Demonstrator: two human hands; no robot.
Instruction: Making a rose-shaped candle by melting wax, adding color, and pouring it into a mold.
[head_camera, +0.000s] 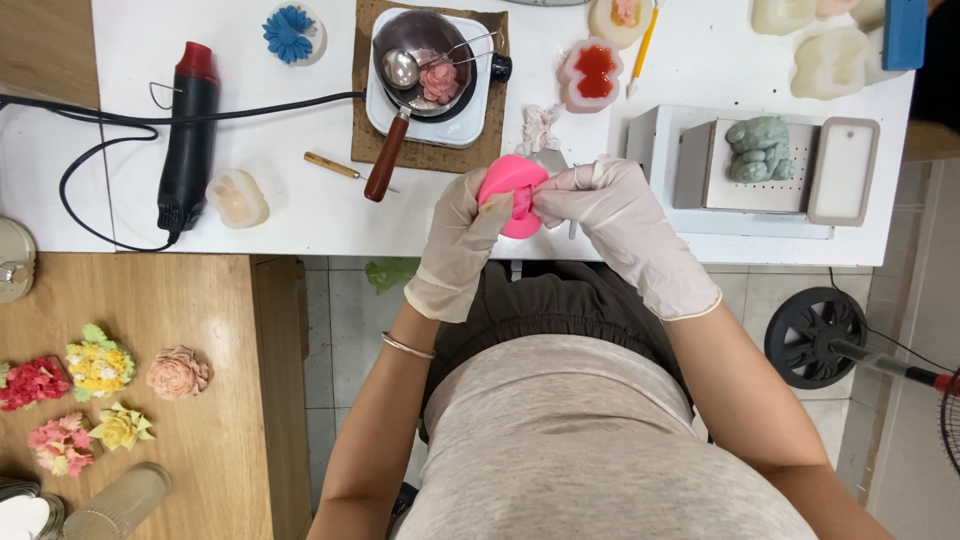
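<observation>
Gripping a pink silicone mould (512, 193) from both sides, the gloved left hand (462, 240) and gloved right hand (622, 222) are closing their fingers around it, holding it in the air just over the near edge of the white worktop (300, 215). The right hand's fingertips are pressing into the mould's opening.

Behind the hands, a small metal pot (420, 45) with a wooden handle is sitting on a white hotplate (470, 110), which is resting on a brown mat (430, 155); a spoon and a pink lump are lying inside the pot. A black and red heat gun (190, 135) is lying to the left, its cable trailing off the worktop. A blue flower shape (288, 32), a pale mould (238, 198) and a red-filled mould (592, 75) are sitting around it. To the right, a greenish figure (757, 148) is resting on a white box (660, 150).

Lower left, a wooden table (200, 320) is carrying several coloured flower shapes (100, 368). Grey floor tiles (345, 330) are showing below, and a black fan base (815, 335) is standing at the right.
</observation>
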